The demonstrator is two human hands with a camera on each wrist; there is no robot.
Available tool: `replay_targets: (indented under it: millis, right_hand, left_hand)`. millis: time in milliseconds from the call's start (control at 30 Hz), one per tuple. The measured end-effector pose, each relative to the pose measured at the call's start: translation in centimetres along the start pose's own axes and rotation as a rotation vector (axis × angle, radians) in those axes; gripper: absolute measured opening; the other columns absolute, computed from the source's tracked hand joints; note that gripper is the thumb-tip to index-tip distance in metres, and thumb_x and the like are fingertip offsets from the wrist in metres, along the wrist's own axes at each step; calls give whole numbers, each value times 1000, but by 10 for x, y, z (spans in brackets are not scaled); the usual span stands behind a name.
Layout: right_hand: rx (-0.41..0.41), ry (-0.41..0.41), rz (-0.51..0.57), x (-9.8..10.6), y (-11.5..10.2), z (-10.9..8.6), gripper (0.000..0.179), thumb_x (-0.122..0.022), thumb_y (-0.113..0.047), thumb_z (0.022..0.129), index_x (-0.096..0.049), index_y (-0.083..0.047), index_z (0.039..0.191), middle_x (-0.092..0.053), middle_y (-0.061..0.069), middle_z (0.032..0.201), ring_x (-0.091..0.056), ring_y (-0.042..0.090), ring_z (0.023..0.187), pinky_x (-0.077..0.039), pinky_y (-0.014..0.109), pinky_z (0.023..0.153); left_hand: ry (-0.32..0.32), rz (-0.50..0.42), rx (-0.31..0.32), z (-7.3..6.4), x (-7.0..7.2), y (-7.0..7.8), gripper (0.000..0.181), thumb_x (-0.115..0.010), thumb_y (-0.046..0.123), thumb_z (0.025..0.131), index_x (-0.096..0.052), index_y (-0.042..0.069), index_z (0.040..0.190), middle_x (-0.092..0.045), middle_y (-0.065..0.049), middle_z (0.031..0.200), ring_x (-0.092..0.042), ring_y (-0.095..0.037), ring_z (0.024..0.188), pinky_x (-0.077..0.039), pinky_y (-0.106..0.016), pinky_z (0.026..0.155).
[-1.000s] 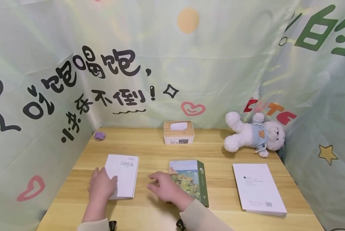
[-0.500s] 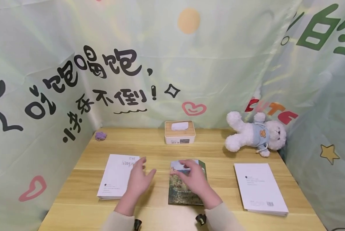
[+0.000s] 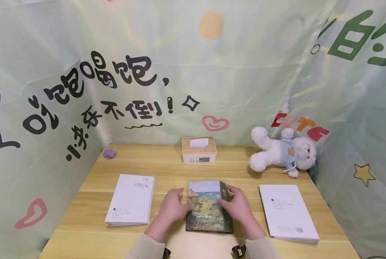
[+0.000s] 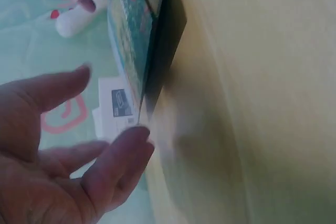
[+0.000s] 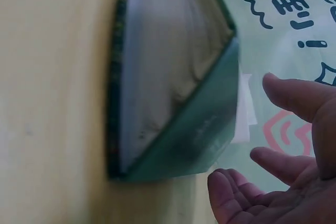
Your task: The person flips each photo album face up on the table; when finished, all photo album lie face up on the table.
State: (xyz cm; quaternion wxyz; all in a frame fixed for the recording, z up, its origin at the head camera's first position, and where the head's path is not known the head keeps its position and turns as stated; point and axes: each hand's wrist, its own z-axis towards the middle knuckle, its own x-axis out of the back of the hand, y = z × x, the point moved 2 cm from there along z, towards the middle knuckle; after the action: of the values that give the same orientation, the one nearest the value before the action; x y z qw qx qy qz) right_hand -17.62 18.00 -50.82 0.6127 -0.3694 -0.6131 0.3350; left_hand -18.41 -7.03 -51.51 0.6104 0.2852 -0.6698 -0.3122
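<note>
A photo album (image 3: 206, 205) with a painted landscape cover and a dark green spine lies between my two hands. At its left edge is my left hand (image 3: 173, 205), thumb toward the cover. In the left wrist view that hand's fingers (image 4: 118, 169) are spread, fingertips right by the album's edge. My right hand (image 3: 239, 207) is at the spine side, its thumb over the cover in the head view. The right wrist view shows the fingers (image 5: 231, 198) loosely spread close to the green spine (image 5: 194, 124). The album's page edges (image 5: 157, 51) face the camera there.
A white book (image 3: 129, 201) lies on the wooden table (image 3: 147, 244) to the left, another white book (image 3: 288, 214) to the right. Behind stand a tissue box (image 3: 198, 156), a plush toy (image 3: 281, 153) and a small purple fuzzy thing (image 3: 110, 153). Printed curtains (image 3: 261, 72) enclose the table.
My left hand has left the white book and moved right to the album's left edge. The right hand has gone across the album to its spine side.
</note>
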Motion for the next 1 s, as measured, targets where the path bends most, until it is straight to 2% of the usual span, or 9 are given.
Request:
replay_targets:
  millis: [67, 133, 233, 300, 467, 667, 867, 1000]
  right_hand:
    - [5, -12, -31, -2, 3, -1, 70, -87, -13, 87, -54, 15, 143, -63, 35, 129, -70, 34, 92, -61, 43, 71]
    - [5, -18, -70, -5, 5, -3, 69, -88, -14, 86, -57, 15, 140, -67, 32, 125, -71, 34, 93, -62, 47, 76]
    - [6, -10, -166, -7, 5, -4, 66, -90, -18, 85, -63, 14, 135, -67, 31, 130, -67, 45, 112, -58, 56, 93]
    - [-17, -12, -210, -7, 4, -5, 65, -91, -23, 84, -66, 11, 134, -66, 31, 132, -62, 50, 122, -53, 61, 100]
    - [-73, -27, -262, -3, 8, -4, 68, -91, -33, 83, -68, 11, 130, -68, 29, 130, -64, 48, 120, -54, 60, 98]
    - [-54, -23, -206, 1, 10, -4, 64, -92, -29, 83, -70, 14, 125, -71, 29, 124, -66, 48, 118, -54, 59, 98]
    - [-16, -18, -74, 3, 13, -6, 58, -89, -19, 85, -67, 19, 123, -73, 31, 116, -69, 47, 112, -55, 58, 98]
    - [-6, -14, -20, 4, 16, -6, 57, -89, -17, 85, -67, 19, 124, -73, 31, 117, -70, 45, 110, -56, 57, 98]
  left_hand:
    - [-34, 11, -4, -1, -2, 1, 81, -93, 18, 76, -57, -12, 142, -60, -33, 136, -61, -49, 120, -49, -64, 105]
    - [-60, 17, -13, -2, -4, 3, 81, -94, 20, 75, -58, -13, 140, -64, -32, 132, -63, -49, 116, -51, -64, 103]
    - [-86, 13, -25, -3, -6, 5, 78, -95, 25, 75, -62, -11, 136, -68, -30, 127, -65, -48, 115, -53, -63, 100]
    - [-93, 14, -29, -3, -9, 6, 77, -95, 28, 74, -64, -11, 133, -69, -29, 123, -66, -47, 111, -55, -63, 97]
    - [-81, 48, -39, -2, -20, 10, 75, -96, 26, 73, -65, -14, 128, -68, -28, 119, -66, -44, 107, -56, -61, 95]
    - [-76, 111, -28, -1, -28, 16, 74, -98, 23, 72, -66, -13, 127, -61, -19, 106, -60, -30, 89, -57, -55, 86]
    - [-75, 100, -23, 2, -34, 17, 74, -99, 23, 71, -66, -13, 127, -60, -19, 106, -61, -31, 91, -58, -55, 87]
    - [-79, 63, -39, 3, -38, 20, 74, -99, 22, 71, -65, -13, 128, -61, -21, 110, -63, -34, 97, -57, -57, 92]
